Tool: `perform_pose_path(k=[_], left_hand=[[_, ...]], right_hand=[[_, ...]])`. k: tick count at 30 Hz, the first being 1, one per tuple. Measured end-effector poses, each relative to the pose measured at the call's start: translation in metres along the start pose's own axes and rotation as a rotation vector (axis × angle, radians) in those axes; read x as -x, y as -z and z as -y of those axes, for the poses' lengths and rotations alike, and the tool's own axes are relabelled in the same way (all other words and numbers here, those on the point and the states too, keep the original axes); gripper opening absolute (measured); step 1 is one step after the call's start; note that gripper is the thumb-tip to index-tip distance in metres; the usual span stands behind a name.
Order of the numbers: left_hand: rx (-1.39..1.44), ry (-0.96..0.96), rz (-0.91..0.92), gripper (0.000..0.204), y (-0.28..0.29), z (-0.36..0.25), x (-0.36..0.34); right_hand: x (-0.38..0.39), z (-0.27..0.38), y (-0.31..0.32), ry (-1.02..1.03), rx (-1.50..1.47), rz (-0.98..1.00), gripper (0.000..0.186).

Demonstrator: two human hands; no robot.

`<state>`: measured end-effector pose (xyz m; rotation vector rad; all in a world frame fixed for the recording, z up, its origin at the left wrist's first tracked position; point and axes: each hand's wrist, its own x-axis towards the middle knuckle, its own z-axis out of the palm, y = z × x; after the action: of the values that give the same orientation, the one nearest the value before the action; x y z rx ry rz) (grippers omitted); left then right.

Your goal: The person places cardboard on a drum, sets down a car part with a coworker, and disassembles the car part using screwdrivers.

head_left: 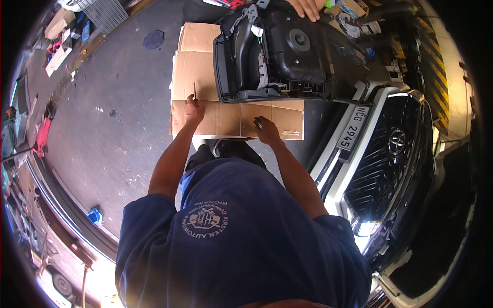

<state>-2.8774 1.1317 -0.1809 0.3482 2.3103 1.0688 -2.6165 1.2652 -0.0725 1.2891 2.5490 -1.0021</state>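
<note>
My left hand (193, 111) is closed round a thin rod-like tool (194, 90) that points away from me, above the cardboard. To the right, my right hand (268, 132) grips a small dark object (257, 122); its kind is too small to tell. Both hands are over the near part of a flattened cardboard sheet (221, 115). Just beyond them lies a large black plastic car part (300, 46) with a round raised disc, a grey metal bracket and open clips along its near edge. Neither hand touches this part.
Another person's hand (306, 8) rests at the far edge of the black part. On the right stands a white-framed car front with a black grille (385, 159). A grey plastic crate (102, 15) is at the far left, a red floor jack (43, 134) at the left.
</note>
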Motion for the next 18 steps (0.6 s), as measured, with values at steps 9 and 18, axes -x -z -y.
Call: perform_pose_path(k=[9, 18], left_hand=[[-0.075, -0.075, 0.055, 0.06, 0.026, -0.048, 0.036], [0.331, -1.058, -0.135, 0.055, 0.236, -0.336, 0.19]], right_hand=[[-0.028, 0.014, -0.002, 0.05, 0.329, 0.146, 0.026], [-0.052, -0.033, -0.037, 0.1, 0.431, 0.111, 0.036]])
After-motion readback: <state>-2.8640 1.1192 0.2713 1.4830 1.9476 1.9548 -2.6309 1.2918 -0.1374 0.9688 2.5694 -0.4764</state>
